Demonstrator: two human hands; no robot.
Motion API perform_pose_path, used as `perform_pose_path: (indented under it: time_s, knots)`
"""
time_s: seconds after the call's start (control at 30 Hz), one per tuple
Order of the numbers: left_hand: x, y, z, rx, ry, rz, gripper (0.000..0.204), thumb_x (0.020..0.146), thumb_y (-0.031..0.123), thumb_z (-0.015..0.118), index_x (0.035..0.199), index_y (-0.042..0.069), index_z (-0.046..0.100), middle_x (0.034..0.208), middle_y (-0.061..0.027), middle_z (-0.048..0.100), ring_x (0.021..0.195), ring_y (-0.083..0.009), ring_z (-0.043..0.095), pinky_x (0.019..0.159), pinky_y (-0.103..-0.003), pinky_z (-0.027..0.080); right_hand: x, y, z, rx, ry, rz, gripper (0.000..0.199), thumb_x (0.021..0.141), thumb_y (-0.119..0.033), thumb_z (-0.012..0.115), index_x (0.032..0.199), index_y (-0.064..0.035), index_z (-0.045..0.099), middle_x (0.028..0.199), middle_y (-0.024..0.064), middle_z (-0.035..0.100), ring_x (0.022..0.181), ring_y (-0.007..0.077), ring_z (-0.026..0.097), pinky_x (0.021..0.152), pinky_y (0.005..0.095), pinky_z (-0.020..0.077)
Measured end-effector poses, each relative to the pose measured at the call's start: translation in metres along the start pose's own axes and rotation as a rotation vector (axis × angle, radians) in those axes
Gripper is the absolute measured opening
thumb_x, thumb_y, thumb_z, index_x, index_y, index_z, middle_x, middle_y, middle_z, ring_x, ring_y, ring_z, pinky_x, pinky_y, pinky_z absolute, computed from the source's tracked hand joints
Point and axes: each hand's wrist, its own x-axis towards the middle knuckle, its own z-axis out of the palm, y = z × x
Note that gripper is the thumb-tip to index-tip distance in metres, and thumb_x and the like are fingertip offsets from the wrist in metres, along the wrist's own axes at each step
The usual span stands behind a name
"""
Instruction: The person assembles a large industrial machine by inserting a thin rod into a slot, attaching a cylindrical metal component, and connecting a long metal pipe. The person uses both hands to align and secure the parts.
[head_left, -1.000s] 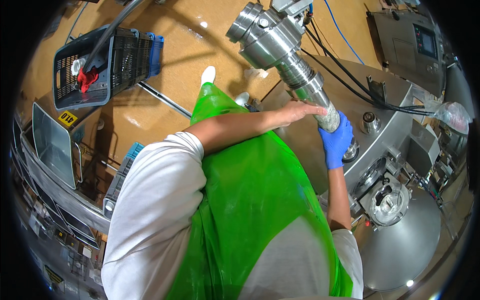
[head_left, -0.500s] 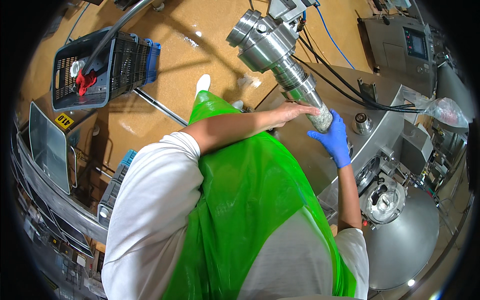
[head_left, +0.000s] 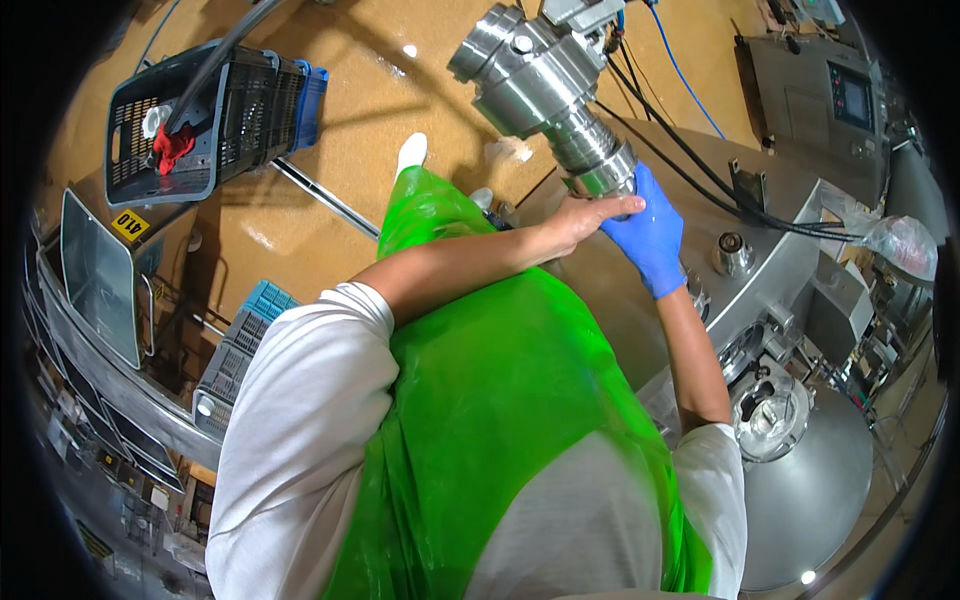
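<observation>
A heavy stainless steel pipe fitting with wide collars juts out over a grey steel machine. My left hand, bare, grips the underside of its lower ringed end. My right hand, in a blue glove, wraps around the same lower end from the right. Both hands meet there, fingers closed on the steel tube. I wear a bright green plastic apron over a white shirt.
The grey steel machine top carries black cables, a round cap and a control panel. A round steel lid lies lower right. Black and blue crates stand upper left on the orange floor, and a steel bin at left.
Both hands have slid up the tube toward the ringed end. The lower tube section seen earlier is now covered by my hands. The view has shifted slightly.
</observation>
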Motion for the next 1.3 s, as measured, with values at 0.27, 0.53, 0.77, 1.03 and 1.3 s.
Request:
perform_pose_path:
  time_s: [0.27,0.53,0.77,1.03,1.3]
  knots:
    - [-0.001,-0.006,-0.001,-0.055,-0.043,-0.070,0.043,0.084,0.024,0.073,0.118,0.004,0.058,0.116,-0.0065,0.061,0.107,-0.0125,0.055,0.095,-0.033,0.042,0.012,0.017,-0.038,0.551,-0.348,0.103,0.104,0.063,-0.039,0.084,0.144,-0.0019,0.029,0.138,0.0207,0.046,0.128,0.0318,0.047,0.103,0.0378,0.0410]
    - [0.015,-0.069,-0.007,0.007,0.170,0.133,0.041,0.090,0.016,0.065,0.125,0.003,0.051,0.118,-0.0075,0.058,0.109,-0.0151,0.053,0.090,-0.034,0.047,0.035,-0.030,-0.018,0.243,-0.096,-0.064,0.105,0.056,-0.040,0.086,0.137,0.0041,0.037,0.131,0.0268,0.047,0.121,0.0368,0.048,0.102,0.0406,0.0405]
    - [0.005,-0.064,0.002,-0.085,0.058,0.233,0.049,0.090,0.013,0.062,0.135,0.004,0.042,0.131,-0.0107,0.051,0.116,-0.0182,0.049,0.098,-0.037,0.043,0.010,-0.029,0.003,-0.008,0.302,-0.352,0.091,0.052,-0.029,0.090,0.125,-0.0044,0.041,0.126,0.0226,0.046,0.114,0.0386,0.045,0.097,0.0470,0.0372]
    - [0.003,-0.049,0.007,0.040,0.086,0.239,0.042,0.090,0.011,0.060,0.129,0.005,0.048,0.126,-0.0102,0.055,0.112,-0.0191,0.051,0.094,-0.038,0.045,0.015,-0.033,-0.001,0.324,0.116,-0.128,0.084,0.056,-0.030,0.088,0.121,-0.0035,0.041,0.116,0.0161,0.045,0.099,0.0307,0.052,0.086,0.0405,0.0465]
    - [0.005,-0.053,0.002,0.147,0.078,0.295,0.041,0.089,0.012,0.061,0.127,0.004,0.049,0.123,-0.0102,0.056,0.111,-0.0193,0.053,0.094,-0.037,0.046,0.017,-0.035,0.002,0.276,0.159,-0.112,0.081,0.056,-0.030,0.087,0.118,-0.0032,0.042,0.111,0.0150,0.046,0.097,0.0297,0.053,0.084,0.0392,0.0477]
